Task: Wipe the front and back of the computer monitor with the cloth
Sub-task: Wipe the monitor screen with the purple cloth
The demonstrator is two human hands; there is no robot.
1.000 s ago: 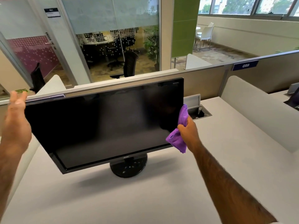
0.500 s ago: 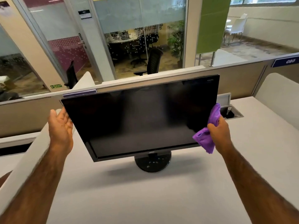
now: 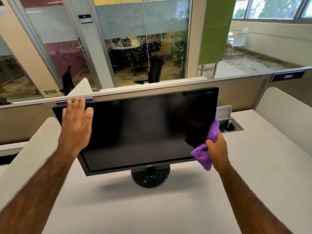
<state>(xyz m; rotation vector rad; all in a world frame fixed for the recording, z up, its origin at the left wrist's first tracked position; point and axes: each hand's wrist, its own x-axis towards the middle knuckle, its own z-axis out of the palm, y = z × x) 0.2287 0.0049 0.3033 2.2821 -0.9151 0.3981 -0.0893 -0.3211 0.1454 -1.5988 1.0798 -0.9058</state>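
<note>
As the left hand, fingers straight and open, has moved from beside the monitor to its upper left corner, the right hand still grips the purple cloth at the monitor's lower right edge. The monitor is probably being braced for wiping.

A blue plate on the partition reads "080"; a green sign says "EXIT" (arrow pointing left); the monitor bezel reads "acer".

I noted a glossy black finish on the monitor. The cloth appeared soft and napped; the desk, matt.
</note>
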